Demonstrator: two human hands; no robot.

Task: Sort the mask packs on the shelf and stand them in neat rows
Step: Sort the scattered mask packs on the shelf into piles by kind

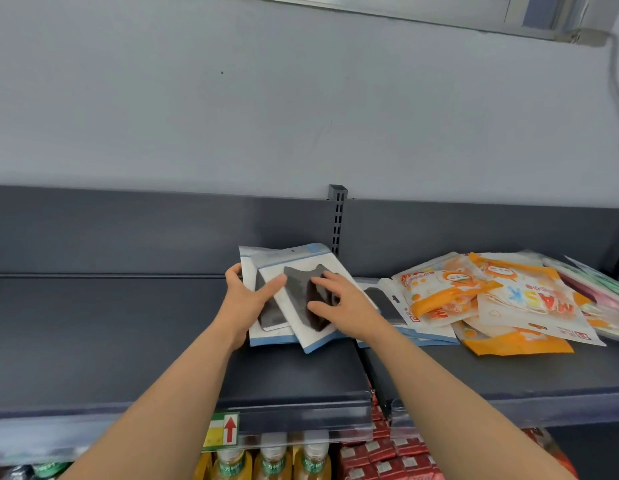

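The left hand (247,296) grasps two overlapping white-and-blue mask packs by their 9 o'clock edge, thumb laid across the front and fingers curled behind. The right hand (339,299) is released, its fingers spread and lightly bent, fingertips resting on the dark window of the top pack (296,289). That pack sits askew, its upper end turned toward 11 o'clock, over the lower pack (266,336), which lies squarer to the shelf (128,323). Both lean back near the slotted upright (337,220) at their 12 o'clock; whether they touch the back panel cannot be told. At 3 o'clock from the right hand, partly under its wrist, a third white-and-blue pack (384,303) lies flat. Further toward 3 o'clock a loose heap of orange packs (491,299) sprawls flat, overlapping one another at odd angles, one printed MASK. At the far 3 o'clock edge lie pink and green packs (595,292), blurred. At 6 o'clock, below the shelf's front lip, a price tag (225,429) bears a red arrow, with bottles (273,459) and red packets (380,455) on the tier beneath.
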